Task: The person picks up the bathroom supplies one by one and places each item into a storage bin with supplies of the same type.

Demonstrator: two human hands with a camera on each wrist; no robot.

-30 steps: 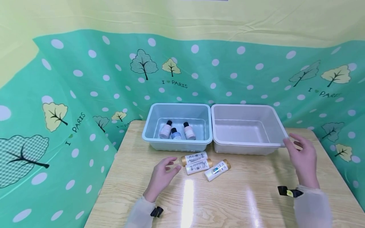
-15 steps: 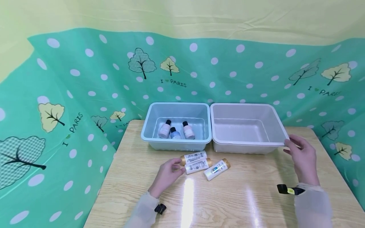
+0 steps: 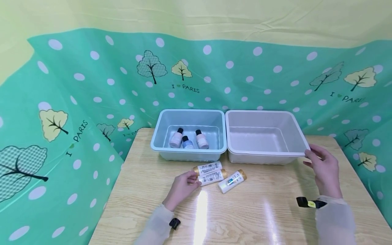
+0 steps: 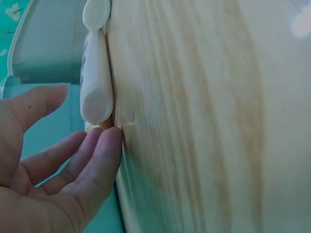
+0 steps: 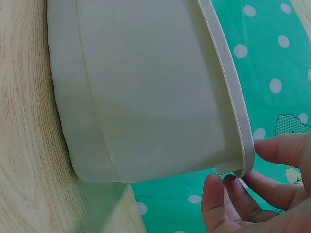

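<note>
My left hand (image 3: 181, 189) reaches low over the table to the left end of two white bottles with gold caps, the upper one (image 3: 209, 168) and the lower one (image 3: 210, 178). In the left wrist view its thumb and fingers are spread either side of the lower bottle's white base, fingertips (image 4: 111, 138) right at the tabletop. A third white bottle (image 3: 230, 183) lies slanted to the right. With the thumb on top and fingers below, my right hand (image 3: 325, 166) pinches the front right rim corner of the grey bin (image 3: 260, 154).
A light blue bin (image 3: 193, 149) stands left of the grey one, side by side. Inside it lie two pink bottles (image 3: 202, 141) and a blue bottle (image 3: 188, 144), all with black caps. A patterned green cloth (image 3: 245, 75) hangs behind the wooden table (image 3: 245, 214).
My left hand has moved right and slightly up to the end of the white bottles. The right hand has closed its thumb and fingers on the grey bin's corner.
</note>
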